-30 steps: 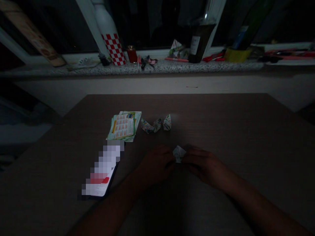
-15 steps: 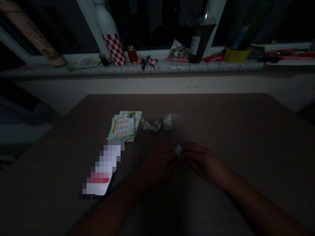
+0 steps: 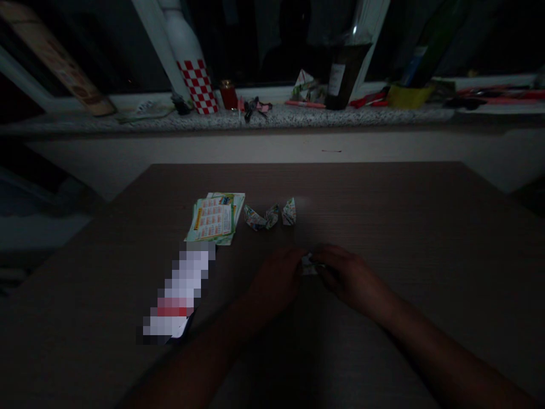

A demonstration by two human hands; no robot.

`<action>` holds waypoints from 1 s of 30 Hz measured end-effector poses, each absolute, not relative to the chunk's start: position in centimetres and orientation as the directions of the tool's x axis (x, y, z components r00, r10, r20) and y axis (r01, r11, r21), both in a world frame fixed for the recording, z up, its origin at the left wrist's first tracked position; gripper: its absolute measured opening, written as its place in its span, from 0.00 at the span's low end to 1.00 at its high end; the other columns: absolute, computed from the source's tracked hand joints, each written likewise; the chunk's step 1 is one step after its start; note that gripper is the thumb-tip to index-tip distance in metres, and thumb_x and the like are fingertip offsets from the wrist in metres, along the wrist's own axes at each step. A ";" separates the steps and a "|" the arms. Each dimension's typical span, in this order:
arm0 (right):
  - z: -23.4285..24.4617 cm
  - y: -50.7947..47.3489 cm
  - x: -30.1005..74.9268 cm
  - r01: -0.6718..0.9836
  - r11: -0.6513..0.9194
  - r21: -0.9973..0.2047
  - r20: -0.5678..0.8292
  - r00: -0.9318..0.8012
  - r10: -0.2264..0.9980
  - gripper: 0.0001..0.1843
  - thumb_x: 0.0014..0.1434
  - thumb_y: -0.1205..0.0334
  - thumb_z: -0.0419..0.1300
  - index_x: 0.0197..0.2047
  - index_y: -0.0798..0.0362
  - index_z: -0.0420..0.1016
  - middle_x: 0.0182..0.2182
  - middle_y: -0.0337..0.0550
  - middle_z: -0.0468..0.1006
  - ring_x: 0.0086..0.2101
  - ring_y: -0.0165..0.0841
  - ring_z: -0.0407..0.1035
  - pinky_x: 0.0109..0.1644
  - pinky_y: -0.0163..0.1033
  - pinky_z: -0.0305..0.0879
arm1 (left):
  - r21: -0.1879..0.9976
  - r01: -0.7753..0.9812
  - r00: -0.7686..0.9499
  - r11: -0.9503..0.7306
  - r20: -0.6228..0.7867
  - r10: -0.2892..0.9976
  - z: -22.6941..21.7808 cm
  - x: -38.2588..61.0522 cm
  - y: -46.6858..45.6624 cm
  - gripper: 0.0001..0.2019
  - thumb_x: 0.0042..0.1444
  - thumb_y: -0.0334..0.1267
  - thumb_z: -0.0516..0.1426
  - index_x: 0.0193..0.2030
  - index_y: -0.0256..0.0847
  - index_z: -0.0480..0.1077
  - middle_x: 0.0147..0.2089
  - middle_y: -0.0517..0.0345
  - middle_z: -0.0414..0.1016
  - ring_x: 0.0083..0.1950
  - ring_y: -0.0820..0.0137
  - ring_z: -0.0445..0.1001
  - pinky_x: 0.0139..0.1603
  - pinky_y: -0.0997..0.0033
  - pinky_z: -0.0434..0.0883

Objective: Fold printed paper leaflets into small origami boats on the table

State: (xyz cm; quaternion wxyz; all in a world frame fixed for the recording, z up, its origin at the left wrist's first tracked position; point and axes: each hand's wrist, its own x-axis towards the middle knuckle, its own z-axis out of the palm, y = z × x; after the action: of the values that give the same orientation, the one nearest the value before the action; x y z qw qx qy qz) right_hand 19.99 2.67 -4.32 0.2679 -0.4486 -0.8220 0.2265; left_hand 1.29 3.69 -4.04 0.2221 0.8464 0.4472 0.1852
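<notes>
A small pale piece of folded paper (image 3: pixel 310 269) lies low over the table between my two hands, partly covered by fingers. My left hand (image 3: pixel 279 278) grips its left side, the fingers bent and close together. From the right, my right hand (image 3: pixel 343 275) pinches the same paper, with its fingertips over the top. Just beyond are folded paper pieces with coloured print: a joined, curved one (image 3: pixel 259 218) and a single pointed one (image 3: pixel 289 212). The dim light hides the exact finger contacts.
Left of the folded pieces lies a stack of printed paper sheets (image 3: pixel 213 220). A phone (image 3: pixel 181 289) with a blurred-out screen is beside my left forearm. Behind the wooden table (image 3: pixel 383 199), a stone windowsill (image 3: pixel 289 118) holds a checkered bottle (image 3: pixel 198 79), a dark cup (image 3: pixel 343 76) and pens.
The paper's upright pointed part no longer shows; a flatter strip is visible between my hands. My right fingers have shifted slightly left, over the paper.
</notes>
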 end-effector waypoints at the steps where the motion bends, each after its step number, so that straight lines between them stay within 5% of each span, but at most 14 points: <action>1: -4.4 2.7 20.0 0.615 0.498 -0.611 0.244 -0.452 0.858 0.18 0.58 0.76 0.54 0.49 0.52 0.74 0.43 0.49 0.76 0.43 0.38 0.71 0.49 0.45 0.69 | 0.545 0.671 0.533 -0.503 0.116 0.838 -4.1 1.3 3.7 0.16 0.58 0.25 0.49 0.52 0.37 0.66 0.48 0.49 0.72 0.48 0.64 0.71 0.51 0.62 0.69; 8: -4.0 2.7 19.5 0.630 0.505 -0.589 0.238 -0.462 0.854 0.23 0.56 0.78 0.53 0.52 0.52 0.71 0.48 0.49 0.75 0.49 0.39 0.68 0.54 0.47 0.66 | 0.557 0.662 0.535 -0.502 0.118 0.837 -4.3 1.2 4.0 0.17 0.57 0.24 0.49 0.53 0.38 0.66 0.48 0.50 0.71 0.48 0.65 0.70 0.51 0.63 0.69; 14: -3.6 2.9 19.3 0.645 0.499 -0.579 0.188 -0.489 0.852 0.28 0.56 0.79 0.51 0.57 0.51 0.66 0.45 0.48 0.76 0.45 0.39 0.69 0.50 0.46 0.67 | 0.602 0.620 0.530 -0.502 0.150 0.834 -4.4 1.1 4.4 0.19 0.56 0.24 0.51 0.54 0.40 0.65 0.50 0.52 0.72 0.50 0.65 0.70 0.53 0.63 0.67; 20: -4.0 2.9 19.5 0.612 0.474 -0.634 0.202 -0.460 0.865 0.24 0.53 0.79 0.52 0.51 0.52 0.69 0.45 0.48 0.75 0.46 0.39 0.68 0.51 0.46 0.65 | 0.664 0.568 0.509 -0.487 0.182 0.842 -4.6 0.8 4.7 0.20 0.54 0.24 0.54 0.53 0.42 0.67 0.48 0.54 0.73 0.49 0.65 0.71 0.52 0.62 0.67; 25: -4.5 2.7 19.8 0.591 0.413 -0.693 0.198 -0.395 0.897 0.15 0.52 0.77 0.56 0.42 0.52 0.69 0.39 0.45 0.75 0.39 0.37 0.70 0.43 0.43 0.67 | 0.692 0.561 0.472 -0.454 0.183 0.862 -4.6 0.5 4.9 0.19 0.53 0.25 0.56 0.52 0.42 0.69 0.42 0.57 0.74 0.42 0.68 0.72 0.45 0.65 0.69; 30: -4.4 2.4 19.9 0.534 0.393 -0.749 0.217 -0.363 0.906 0.16 0.52 0.72 0.60 0.44 0.50 0.68 0.38 0.43 0.73 0.32 0.33 0.68 0.35 0.38 0.66 | 0.697 0.554 0.465 -0.455 0.194 0.864 -4.4 0.6 4.8 0.16 0.53 0.25 0.56 0.49 0.41 0.71 0.40 0.57 0.73 0.39 0.69 0.71 0.42 0.68 0.69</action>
State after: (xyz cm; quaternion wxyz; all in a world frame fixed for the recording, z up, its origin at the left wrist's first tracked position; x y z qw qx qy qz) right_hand 19.87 2.45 -4.41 0.3177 -0.4664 -0.7717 0.2932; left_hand 0.56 4.84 -4.45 0.2829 0.8078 0.4386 0.2739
